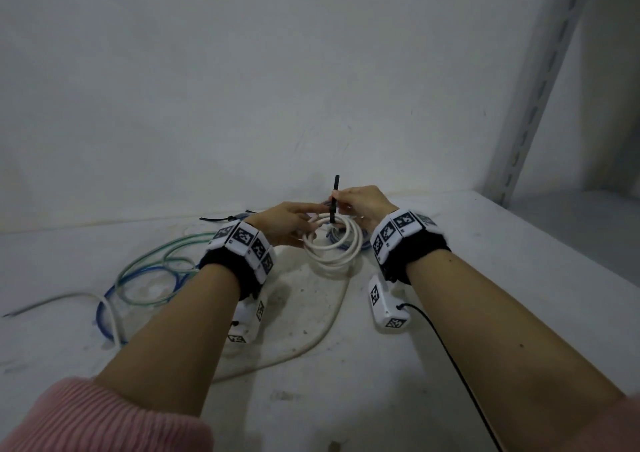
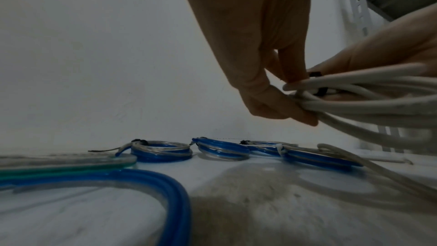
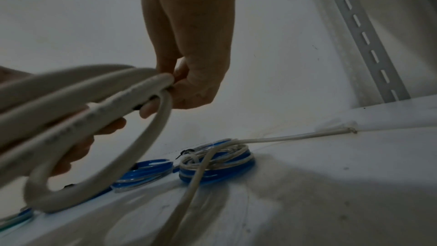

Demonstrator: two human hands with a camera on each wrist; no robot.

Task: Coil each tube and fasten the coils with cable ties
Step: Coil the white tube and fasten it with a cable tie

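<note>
Above the white shelf, both hands hold a white tube coil (image 1: 332, 247). My left hand (image 1: 294, 223) grips the coil's left side, fingers curled round the strands (image 2: 300, 106). A black cable tie (image 1: 335, 197) is wrapped around the coil's far side, its tail standing upright. My right hand (image 1: 360, 204) pinches that tail just above the coil. The tie's band (image 2: 322, 92) shows between the strands in the left wrist view. In the right wrist view the coil (image 3: 94, 100) hides most of the tie and my right hand's fingertips (image 3: 182, 76).
Loose blue and green tubes (image 1: 152, 278) lie at the left, and a white tube tail (image 1: 332, 316) trails below the coil. Several tied blue coils (image 2: 163, 151) (image 3: 217, 164) sit along the back wall. A spare black tie (image 1: 221, 219) lies behind my left wrist. A slotted upright (image 1: 540, 88) stands at the right.
</note>
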